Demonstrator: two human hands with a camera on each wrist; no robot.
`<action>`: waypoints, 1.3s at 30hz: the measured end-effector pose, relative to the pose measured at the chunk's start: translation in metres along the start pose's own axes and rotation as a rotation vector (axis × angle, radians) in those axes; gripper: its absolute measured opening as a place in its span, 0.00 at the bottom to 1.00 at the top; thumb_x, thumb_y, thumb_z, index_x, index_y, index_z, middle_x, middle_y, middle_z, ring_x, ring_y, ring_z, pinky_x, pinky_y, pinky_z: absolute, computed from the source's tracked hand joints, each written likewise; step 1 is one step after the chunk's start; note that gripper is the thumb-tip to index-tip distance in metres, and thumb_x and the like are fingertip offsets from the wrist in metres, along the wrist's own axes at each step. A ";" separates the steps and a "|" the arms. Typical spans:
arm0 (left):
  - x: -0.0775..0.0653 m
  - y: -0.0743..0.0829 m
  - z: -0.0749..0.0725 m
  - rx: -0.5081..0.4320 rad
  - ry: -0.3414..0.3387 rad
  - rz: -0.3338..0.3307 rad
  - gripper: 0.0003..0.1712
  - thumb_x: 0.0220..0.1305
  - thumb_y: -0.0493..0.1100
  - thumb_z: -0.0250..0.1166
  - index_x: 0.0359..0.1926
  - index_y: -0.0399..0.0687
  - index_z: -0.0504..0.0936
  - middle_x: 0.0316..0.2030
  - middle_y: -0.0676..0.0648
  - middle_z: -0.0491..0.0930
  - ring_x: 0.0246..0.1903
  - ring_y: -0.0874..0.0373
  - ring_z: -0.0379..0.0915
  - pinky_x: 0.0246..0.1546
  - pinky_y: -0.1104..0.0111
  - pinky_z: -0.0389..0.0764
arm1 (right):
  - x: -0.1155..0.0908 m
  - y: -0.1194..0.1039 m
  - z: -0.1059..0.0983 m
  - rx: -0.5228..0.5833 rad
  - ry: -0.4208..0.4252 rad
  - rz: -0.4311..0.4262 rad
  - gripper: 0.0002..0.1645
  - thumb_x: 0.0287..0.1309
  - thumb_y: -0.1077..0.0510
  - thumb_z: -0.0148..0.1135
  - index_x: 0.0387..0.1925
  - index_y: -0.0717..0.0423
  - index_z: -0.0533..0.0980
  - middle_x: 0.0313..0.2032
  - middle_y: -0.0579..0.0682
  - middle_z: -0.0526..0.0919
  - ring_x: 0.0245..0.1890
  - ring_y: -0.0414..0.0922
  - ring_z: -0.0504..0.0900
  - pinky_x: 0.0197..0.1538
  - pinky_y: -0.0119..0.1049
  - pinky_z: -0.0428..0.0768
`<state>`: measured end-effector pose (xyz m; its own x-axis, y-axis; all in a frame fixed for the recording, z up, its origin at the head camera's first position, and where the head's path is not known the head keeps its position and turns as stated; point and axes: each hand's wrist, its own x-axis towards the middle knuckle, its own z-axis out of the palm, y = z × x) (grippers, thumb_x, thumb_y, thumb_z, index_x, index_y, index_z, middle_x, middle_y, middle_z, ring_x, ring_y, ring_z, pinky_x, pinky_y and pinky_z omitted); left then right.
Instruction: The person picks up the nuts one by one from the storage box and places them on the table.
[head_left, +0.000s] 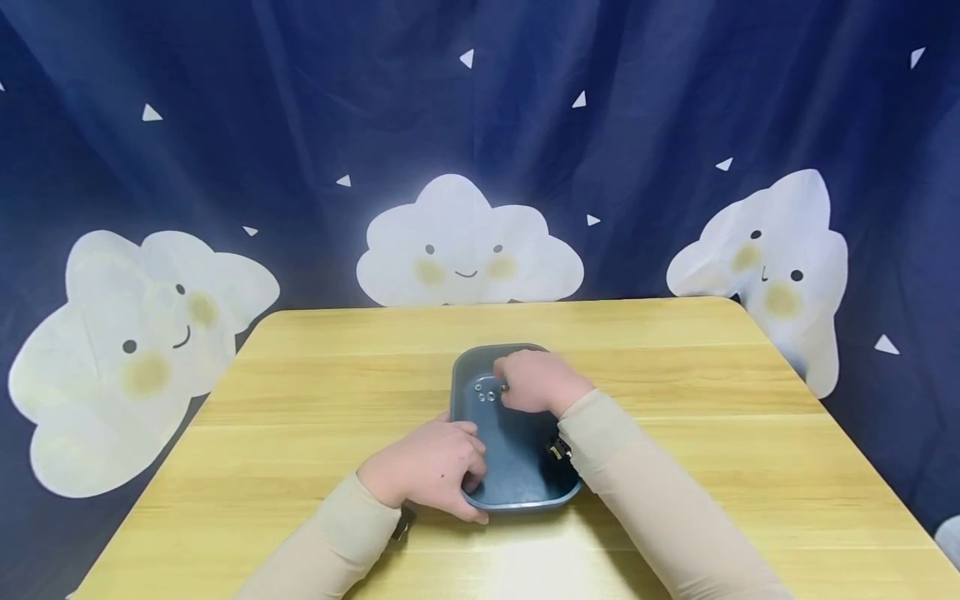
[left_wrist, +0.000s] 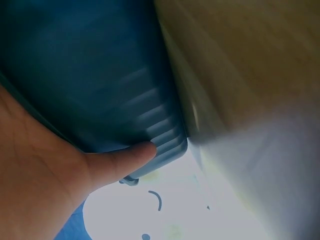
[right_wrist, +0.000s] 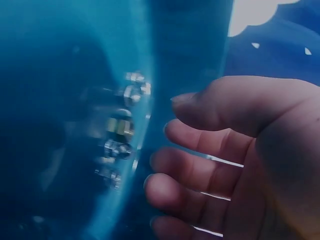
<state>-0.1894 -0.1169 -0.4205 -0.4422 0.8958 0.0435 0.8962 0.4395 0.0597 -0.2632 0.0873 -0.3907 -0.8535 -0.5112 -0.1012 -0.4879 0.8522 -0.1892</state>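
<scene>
A dark blue, round-cornered tray [head_left: 517,454] lies on the table. My left hand [head_left: 438,467] grips its near left rim, fingers over the edge; in the left wrist view, the thumb [left_wrist: 122,162] lies against the ribbed outside wall. My right hand [head_left: 538,382] is over the far end of the tray, its fingers loosely curled with nothing visible between them. Close to its fingertips, several small shiny metal pieces like nuts [head_left: 491,396] lie on the tray floor. One brass-coloured piece [right_wrist: 121,127] sits among the silvery ones, blurred in the right wrist view.
The light wooden table [head_left: 337,367] extends around the tray on all sides. Behind it hangs a dark blue curtain [head_left: 315,100] with white clouds and small triangles. A small dark device [head_left: 558,448] is on the right wrist, close above the tray's right side.
</scene>
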 end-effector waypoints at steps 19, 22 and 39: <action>0.001 0.001 0.001 0.013 0.025 0.013 0.29 0.45 0.73 0.72 0.11 0.66 0.67 0.19 0.69 0.61 0.28 0.66 0.58 0.34 0.69 0.63 | 0.008 0.003 0.020 -0.068 -0.016 0.016 0.07 0.60 0.59 0.63 0.27 0.47 0.76 0.16 0.42 0.66 0.18 0.42 0.67 0.25 0.35 0.65; 0.001 0.001 0.001 0.015 0.032 0.018 0.29 0.45 0.73 0.72 0.11 0.66 0.66 0.19 0.69 0.61 0.28 0.65 0.58 0.33 0.70 0.63 | 0.009 0.003 0.021 -0.085 -0.013 0.007 0.11 0.61 0.60 0.61 0.23 0.46 0.73 0.15 0.42 0.63 0.17 0.41 0.64 0.24 0.34 0.65; 0.000 -0.001 0.003 0.021 0.015 0.009 0.29 0.45 0.74 0.71 0.11 0.67 0.66 0.19 0.69 0.61 0.28 0.65 0.58 0.33 0.69 0.62 | 0.010 -0.005 0.023 -0.174 -0.029 -0.011 0.18 0.64 0.60 0.62 0.19 0.45 0.72 0.13 0.41 0.64 0.15 0.39 0.67 0.23 0.32 0.68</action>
<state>-0.1902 -0.1175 -0.4236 -0.4342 0.8989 0.0585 0.9008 0.4326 0.0382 -0.2649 0.0758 -0.4130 -0.8436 -0.5215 -0.1284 -0.5237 0.8517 -0.0187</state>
